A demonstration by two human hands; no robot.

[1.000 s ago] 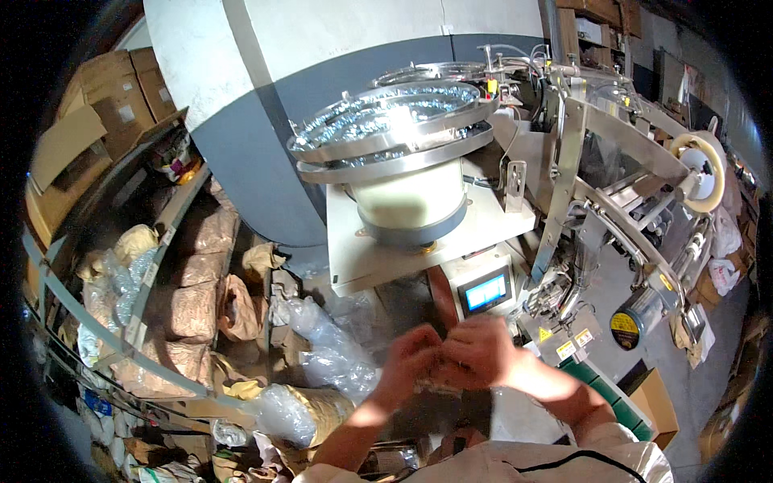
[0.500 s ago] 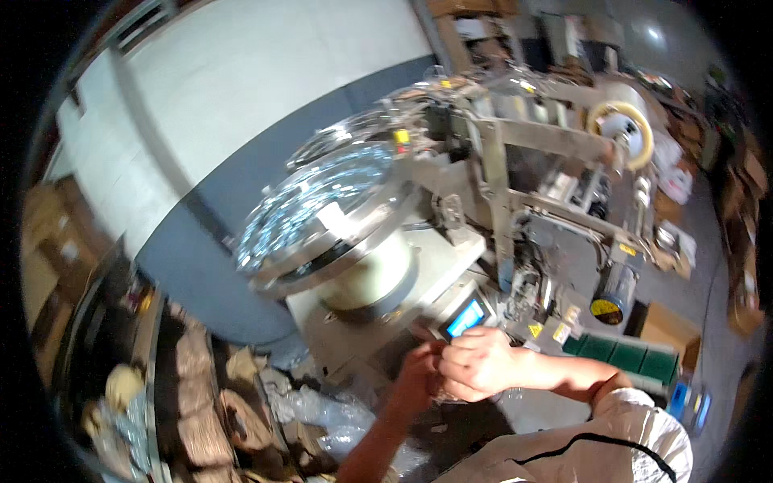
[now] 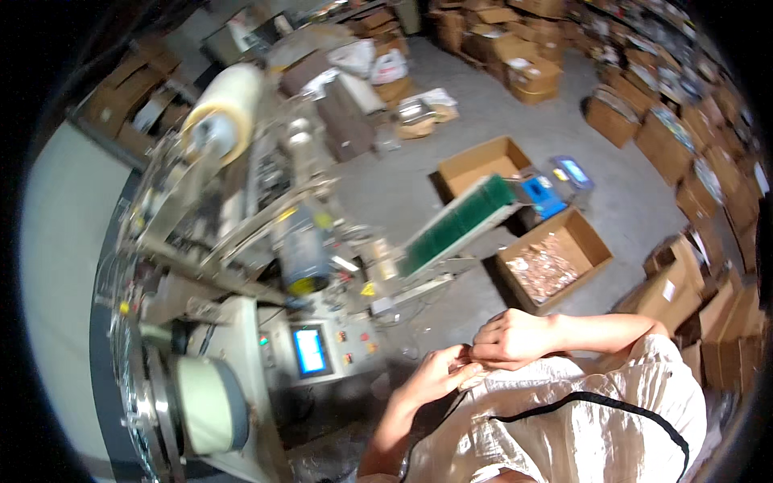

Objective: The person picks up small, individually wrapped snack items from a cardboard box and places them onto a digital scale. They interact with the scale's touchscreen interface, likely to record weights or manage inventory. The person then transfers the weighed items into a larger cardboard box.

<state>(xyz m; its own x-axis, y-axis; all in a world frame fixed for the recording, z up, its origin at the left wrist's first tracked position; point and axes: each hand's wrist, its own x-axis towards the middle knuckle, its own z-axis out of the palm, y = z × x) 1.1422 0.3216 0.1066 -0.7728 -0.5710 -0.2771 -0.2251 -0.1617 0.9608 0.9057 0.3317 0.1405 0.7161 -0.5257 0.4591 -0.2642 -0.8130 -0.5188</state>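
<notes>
My two hands meet in front of my shiny off-white top [image 3: 564,427]. My right hand [image 3: 509,336] is closed, its curled fingers over the fingertips of the left. My left hand [image 3: 439,372] is closed too, thumb and fingers drawn together. Whatever they may pinch is small or hidden between them. Left of my hands stands a packaging machine with a lit touch screen [image 3: 310,351] on its panel. A green inclined conveyor [image 3: 457,227] rises from the machine toward an open cardboard box [image 3: 483,165]. A second box [image 3: 594,251], nearer me, holds many small packets [image 3: 544,269].
A large film roll [image 3: 229,113] sits on the machine frame, with a dark motor [image 3: 304,253] below. At left is a round feeder bowl base [image 3: 211,402]. Beside the boxes stands a blue device [image 3: 543,199]. Filled cartons [image 3: 668,145] line the right side.
My view has swung to the right, so the machine sits further left and the box of packets shows. My hands have stayed together, now away from the screen and close to my top.
</notes>
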